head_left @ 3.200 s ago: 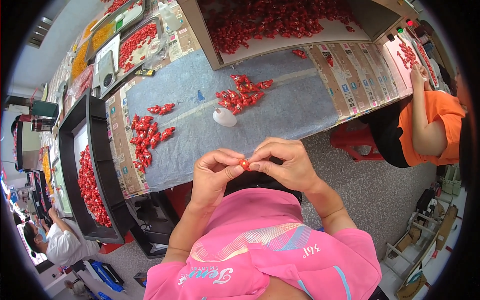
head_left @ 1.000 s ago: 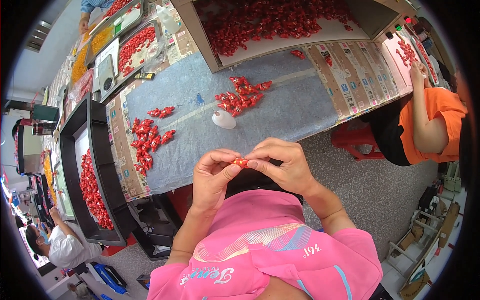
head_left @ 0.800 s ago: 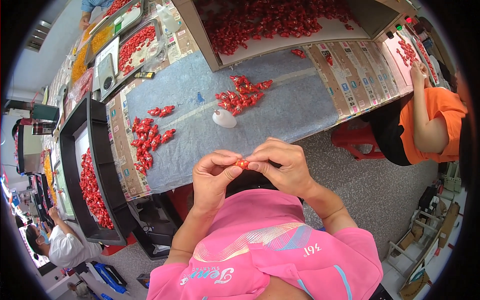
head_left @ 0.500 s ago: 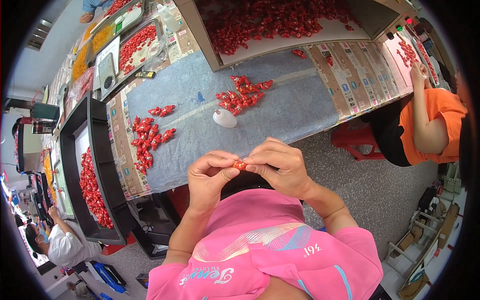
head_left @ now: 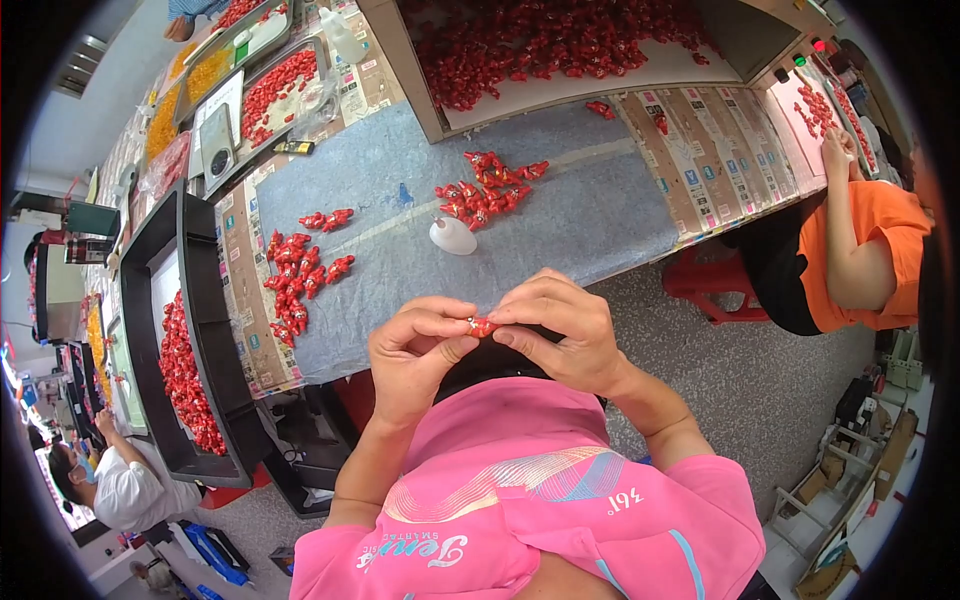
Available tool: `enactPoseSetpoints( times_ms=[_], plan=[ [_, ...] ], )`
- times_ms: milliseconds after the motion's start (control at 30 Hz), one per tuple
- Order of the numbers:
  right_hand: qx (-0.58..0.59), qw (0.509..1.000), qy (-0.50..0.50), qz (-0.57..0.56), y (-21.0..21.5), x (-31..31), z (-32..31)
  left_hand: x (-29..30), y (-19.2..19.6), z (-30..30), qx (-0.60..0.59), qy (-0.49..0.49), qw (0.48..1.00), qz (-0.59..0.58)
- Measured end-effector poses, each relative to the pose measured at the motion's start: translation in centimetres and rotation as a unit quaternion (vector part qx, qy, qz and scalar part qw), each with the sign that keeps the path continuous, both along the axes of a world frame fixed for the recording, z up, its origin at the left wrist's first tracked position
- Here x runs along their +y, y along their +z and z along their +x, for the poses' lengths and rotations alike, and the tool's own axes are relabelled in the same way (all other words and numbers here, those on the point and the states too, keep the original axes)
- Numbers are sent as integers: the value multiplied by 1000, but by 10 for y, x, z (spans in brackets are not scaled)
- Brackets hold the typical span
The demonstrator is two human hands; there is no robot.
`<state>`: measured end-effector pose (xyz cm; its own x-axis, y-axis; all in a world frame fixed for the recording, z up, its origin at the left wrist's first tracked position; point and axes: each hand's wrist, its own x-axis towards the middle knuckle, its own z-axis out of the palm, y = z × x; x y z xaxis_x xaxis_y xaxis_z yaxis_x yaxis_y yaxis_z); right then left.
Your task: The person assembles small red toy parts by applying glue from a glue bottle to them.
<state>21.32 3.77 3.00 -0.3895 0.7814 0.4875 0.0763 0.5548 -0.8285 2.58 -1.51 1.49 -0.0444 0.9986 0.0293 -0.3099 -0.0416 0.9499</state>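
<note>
Small red piece [head_left: 482, 327], pale markings, held mid-air, roughly level, ends pinched by fingers [head_left: 454, 349] at 9 and 3 o'clock.

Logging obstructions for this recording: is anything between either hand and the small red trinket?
Nothing visible: the left hand and right hand both pinch the small red trinket directly. The white nozzle bottle sits beyond them on the blue mat, apart from both.

A grey phone [head_left: 217, 140] rests at the left side of the table [head_left: 735, 190]. Right of the table are a red stool [head_left: 695, 280] and a person in orange [head_left: 865, 255].
</note>
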Motion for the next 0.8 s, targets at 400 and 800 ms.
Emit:
enactPoseSetpoints(
  times_ms=[400, 800],
  plan=[
    [21, 999, 26, -37, -4, 0, 2, 2, 2, 4, -24, -5, 1000, -4],
    [-152, 970, -170, 79, -31, 46, 26, -2, -9, -1, -178, -32, 980, -88]
  ],
)
